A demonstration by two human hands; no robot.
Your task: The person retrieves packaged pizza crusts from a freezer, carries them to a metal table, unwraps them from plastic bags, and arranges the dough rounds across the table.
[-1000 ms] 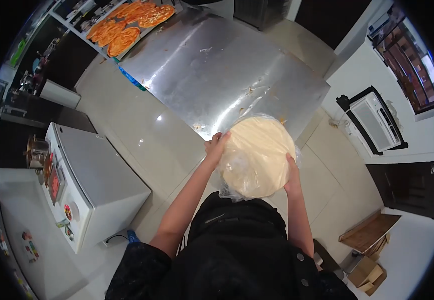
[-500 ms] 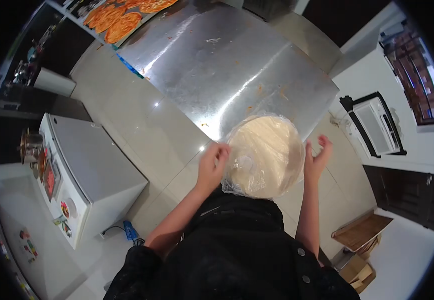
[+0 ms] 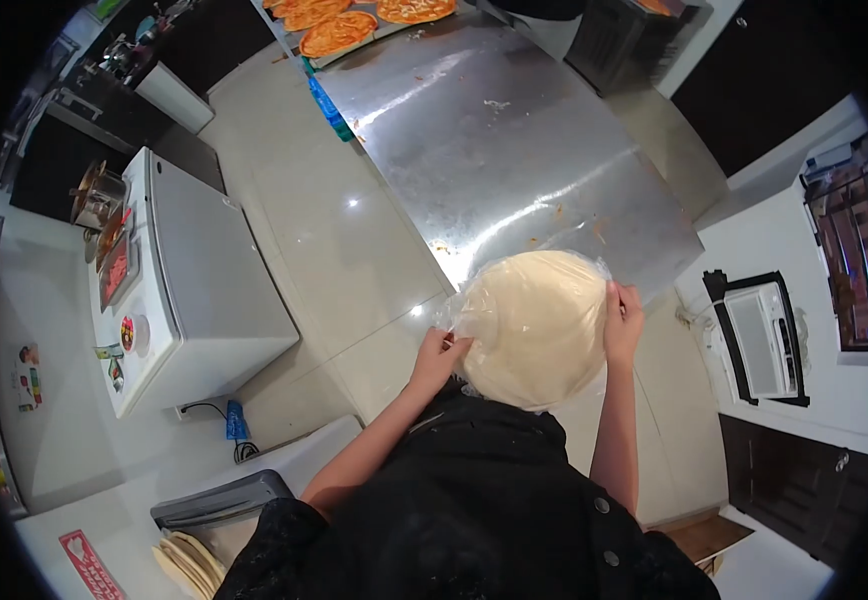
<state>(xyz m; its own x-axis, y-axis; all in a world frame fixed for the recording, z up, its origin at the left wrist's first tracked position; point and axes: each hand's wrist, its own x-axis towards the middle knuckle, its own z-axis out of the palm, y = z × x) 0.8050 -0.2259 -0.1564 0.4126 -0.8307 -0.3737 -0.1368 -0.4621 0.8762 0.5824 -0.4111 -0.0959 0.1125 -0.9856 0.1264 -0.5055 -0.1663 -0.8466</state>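
Observation:
A round, pale stack of what look like pizza crusts (image 3: pixel 539 330) is wrapped in clear plastic, held in front of my body by the near edge of the steel table. With its fingers pinched, my left hand (image 3: pixel 437 358) grips the gathered plastic wrap (image 3: pixel 472 318) on the left side. My right hand (image 3: pixel 623 325) is closed on the right edge of the package, thumb on the near face. Its other fingertips are partly hidden behind the package.
Ahead is the steel table (image 3: pixel 514 140) with sauce smears. Sauced pizza bases (image 3: pixel 339 35) lie at its far left. A white chest freezer (image 3: pixel 214 250) on the left carries a pot (image 3: pixel 102 195) and a tray (image 3: pixel 119 270). Flat crusts (image 3: pixel 189 565) sit at lower left.
Both hands were apart from the package's sides with fingers loose; now they grip it. The camera view has turned, shifting the table and freezer.

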